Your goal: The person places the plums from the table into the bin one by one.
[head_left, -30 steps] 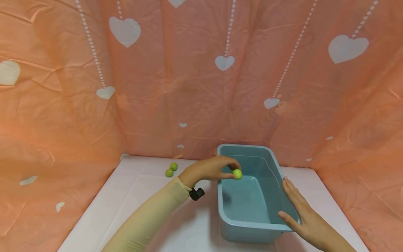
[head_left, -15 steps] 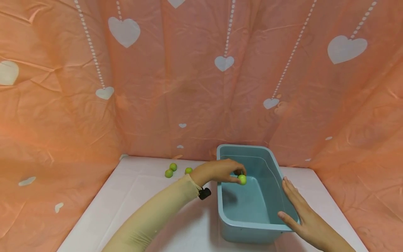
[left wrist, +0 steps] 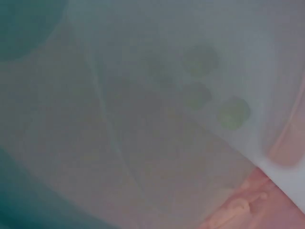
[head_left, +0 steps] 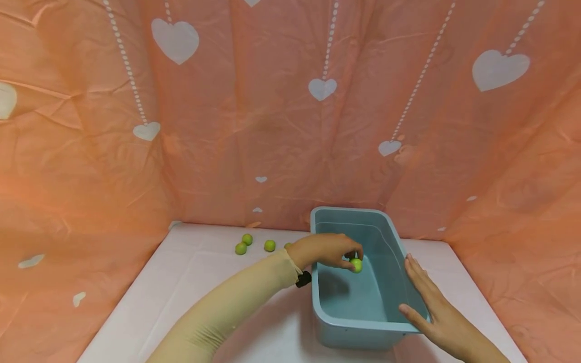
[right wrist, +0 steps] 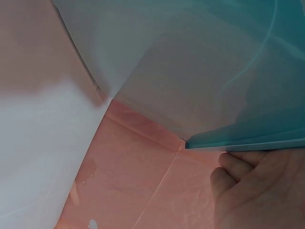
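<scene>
One green ball (head_left: 356, 265) pinched by the left hand (head_left: 328, 250) inside the bin (head_left: 363, 322); right hand (head_left: 433, 312) flat along its right rim

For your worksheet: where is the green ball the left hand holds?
In the head view, the green ball is pinched by the left hand inside the blue tub, near its left wall.

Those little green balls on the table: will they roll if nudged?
Probably: the green balls look round and lie loose on the smooth white table. They seem light; the left hand pinches a held green ball with fingertips over the blue tub.
</scene>
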A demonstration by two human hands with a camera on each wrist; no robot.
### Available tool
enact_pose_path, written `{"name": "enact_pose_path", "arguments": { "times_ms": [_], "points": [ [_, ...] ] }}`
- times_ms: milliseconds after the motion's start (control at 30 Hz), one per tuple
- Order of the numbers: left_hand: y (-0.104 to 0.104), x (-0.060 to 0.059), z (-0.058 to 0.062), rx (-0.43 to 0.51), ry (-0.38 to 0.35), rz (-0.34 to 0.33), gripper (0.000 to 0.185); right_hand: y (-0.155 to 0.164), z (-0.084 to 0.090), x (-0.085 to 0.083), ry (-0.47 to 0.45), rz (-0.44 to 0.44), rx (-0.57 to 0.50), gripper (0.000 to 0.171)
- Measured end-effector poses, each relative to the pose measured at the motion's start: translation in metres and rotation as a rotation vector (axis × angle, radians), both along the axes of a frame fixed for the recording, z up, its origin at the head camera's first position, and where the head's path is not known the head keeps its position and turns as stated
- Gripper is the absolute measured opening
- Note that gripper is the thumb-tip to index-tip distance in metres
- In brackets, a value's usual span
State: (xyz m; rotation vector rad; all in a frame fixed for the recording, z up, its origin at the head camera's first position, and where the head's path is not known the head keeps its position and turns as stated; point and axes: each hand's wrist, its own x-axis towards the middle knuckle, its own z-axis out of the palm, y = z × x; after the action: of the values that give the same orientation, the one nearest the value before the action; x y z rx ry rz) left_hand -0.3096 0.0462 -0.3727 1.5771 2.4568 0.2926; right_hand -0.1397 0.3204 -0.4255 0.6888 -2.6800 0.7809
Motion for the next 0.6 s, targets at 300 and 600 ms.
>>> {"name": "enact_pose_path", "arguments": {
  "times_ms": [300,600],
  "points": [
    [0.011,-0.002,-0.011,-0.052,0.008,0.010,0.028,-0.001,0.001,-0.001,0.014,0.003,0.013,0.099],
    [0.013,0.003,-0.023,-0.115,0.104,0.050,0.024,-0.002,0.002,0.000,-0.018,-0.012,0.018,0.098]
  ]
}}
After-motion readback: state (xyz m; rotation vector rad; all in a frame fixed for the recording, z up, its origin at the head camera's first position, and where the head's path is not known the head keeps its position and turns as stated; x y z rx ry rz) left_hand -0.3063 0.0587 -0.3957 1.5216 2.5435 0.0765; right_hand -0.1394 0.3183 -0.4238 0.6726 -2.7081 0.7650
